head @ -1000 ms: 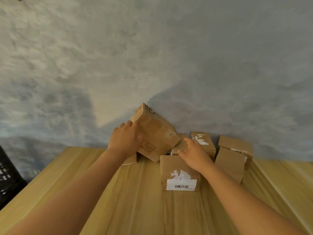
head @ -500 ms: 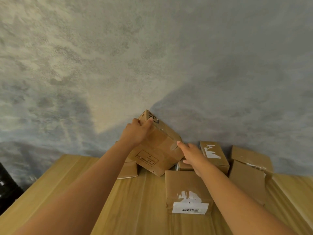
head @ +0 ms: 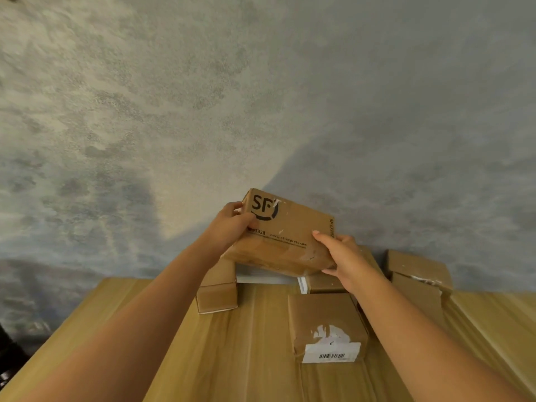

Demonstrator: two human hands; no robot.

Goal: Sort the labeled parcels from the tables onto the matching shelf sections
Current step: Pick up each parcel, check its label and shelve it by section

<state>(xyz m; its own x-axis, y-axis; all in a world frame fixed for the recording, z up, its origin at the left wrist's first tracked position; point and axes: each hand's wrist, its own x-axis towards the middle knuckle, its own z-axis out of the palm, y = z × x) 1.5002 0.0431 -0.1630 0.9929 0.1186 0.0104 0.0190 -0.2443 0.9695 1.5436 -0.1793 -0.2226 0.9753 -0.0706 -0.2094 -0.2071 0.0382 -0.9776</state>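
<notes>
Parcels crowd the far edge of the wooden table (head: 232, 358), against the grey wall (head: 261, 97); one, the SF parcel (head: 285, 230), is held clear above them, tilted, between both hands; the left hand (head: 229, 227) grips its left end, fingers curled over the top corner and covering the start of a printed number, of which only "5338" reads; the right hand (head: 342, 253) holds the right lower corner, thumb on the face, fingers underneath and hidden; a small box (head: 217, 294) sits below the left wrist, partly hidden by the forearm; the barcode parcel (head: 327, 326) lies nearer, its label torn and digits too small to read; another box (head: 324, 282) behind it is mostly covered; the right-hand boxes (head: 417, 274) sit at the far right edge.
</notes>
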